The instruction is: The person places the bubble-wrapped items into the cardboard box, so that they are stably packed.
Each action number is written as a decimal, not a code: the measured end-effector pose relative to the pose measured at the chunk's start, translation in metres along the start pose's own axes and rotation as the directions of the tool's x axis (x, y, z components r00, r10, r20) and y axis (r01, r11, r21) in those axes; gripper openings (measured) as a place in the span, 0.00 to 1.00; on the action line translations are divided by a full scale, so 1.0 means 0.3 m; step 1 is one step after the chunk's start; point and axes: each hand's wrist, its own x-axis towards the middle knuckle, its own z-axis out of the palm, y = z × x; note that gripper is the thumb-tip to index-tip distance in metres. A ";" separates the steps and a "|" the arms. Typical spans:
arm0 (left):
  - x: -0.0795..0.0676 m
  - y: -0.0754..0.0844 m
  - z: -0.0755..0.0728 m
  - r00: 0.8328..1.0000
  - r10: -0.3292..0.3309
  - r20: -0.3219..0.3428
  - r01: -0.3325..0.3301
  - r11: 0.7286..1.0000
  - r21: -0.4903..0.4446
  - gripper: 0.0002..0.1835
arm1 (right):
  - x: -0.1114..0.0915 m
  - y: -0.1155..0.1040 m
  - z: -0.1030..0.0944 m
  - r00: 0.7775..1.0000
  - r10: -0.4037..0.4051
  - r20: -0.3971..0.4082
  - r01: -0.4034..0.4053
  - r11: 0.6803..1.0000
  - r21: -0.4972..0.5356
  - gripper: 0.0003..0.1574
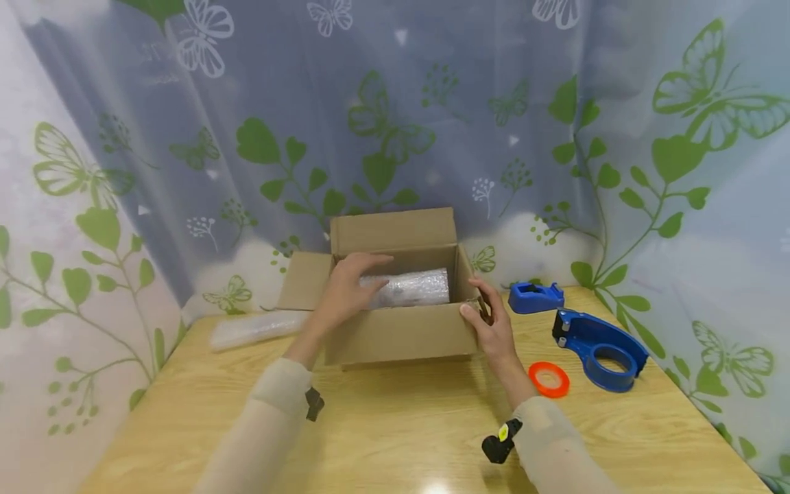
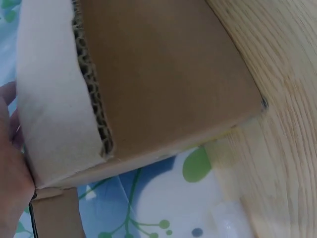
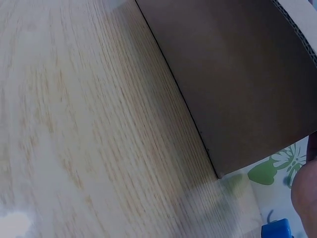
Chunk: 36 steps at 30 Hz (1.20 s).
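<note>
An opened cardboard box (image 1: 401, 336) stands on the table with its flaps folded out. Inside it lies a bubble-wrapped bundle (image 1: 422, 287), whose contents cannot be made out. Over the box's left side reaches my left hand (image 1: 348, 291), fingers spread and loosely bent above the near end of the bundle; whether they touch it is unclear. My right hand (image 1: 496, 329) grips the box's right front corner, thumb on the front and fingers along the side. The left wrist view shows the box's outer wall (image 2: 168, 74), and only part of the left hand (image 2: 15, 168) at its edge.
Left of the box lies a clear plastic-wrapped roll or sheet (image 1: 256, 329). To the right are a small blue tape dispenser (image 1: 535, 298), a larger blue tape dispenser (image 1: 601, 350) and an orange-red tape roll (image 1: 549, 379). A patterned curtain (image 1: 395, 123) hangs behind the wooden table (image 1: 395, 432).
</note>
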 end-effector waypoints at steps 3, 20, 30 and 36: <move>-0.018 0.009 -0.015 0.998 -0.048 -0.028 0.045 0.994 -0.104 0.23 | -0.003 0.000 0.006 1.000 -0.002 0.000 0.002 1.000 0.009 0.32; -0.143 -0.050 -0.404 0.969 -0.244 -0.024 0.227 0.929 -0.292 0.25 | -0.003 0.004 0.008 1.000 0.006 -0.003 -0.006 0.999 0.034 0.32; -0.262 -0.211 -0.599 0.921 -0.389 -0.027 0.379 0.909 -0.174 0.30 | -0.002 0.006 0.028 1.000 -0.003 0.001 0.003 0.999 0.041 0.32; -0.334 -0.322 -0.568 0.902 -0.432 -0.008 0.426 0.893 -0.148 0.33 | -0.013 0.005 0.019 1.000 0.024 -0.016 -0.024 0.999 0.022 0.32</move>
